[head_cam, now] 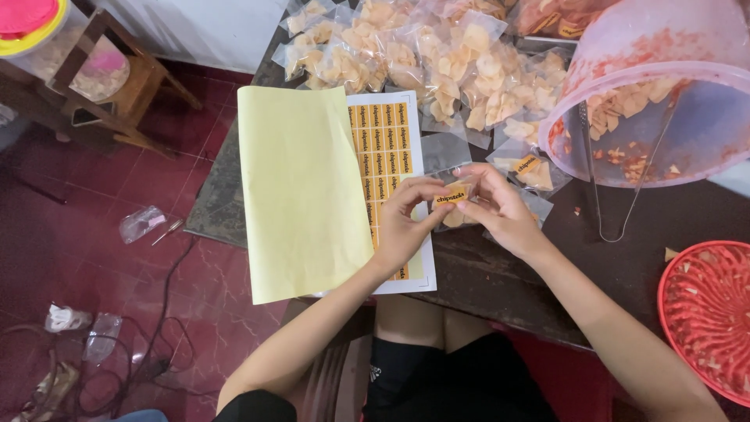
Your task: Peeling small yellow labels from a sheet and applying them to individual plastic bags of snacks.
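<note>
Broadly, a dark table [484, 273] carries a tilted pink tub [656, 94] of crackers, a heap of filled clear bags [422, 55] and a sheet of orange stickers [387, 156] under yellow backing paper [301, 187]. Both the left hand [402, 227] and the right hand [500, 207] pinch one small orange sticker [451, 198] by its ends, just over a bag. It looks feather-light, limp and tacky, best held at the edges.

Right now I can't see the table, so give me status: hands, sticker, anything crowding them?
Both hands, left and right, pinch one orange sticker over a chip bag. Sticker sheet beside. Bowl close right.
</note>
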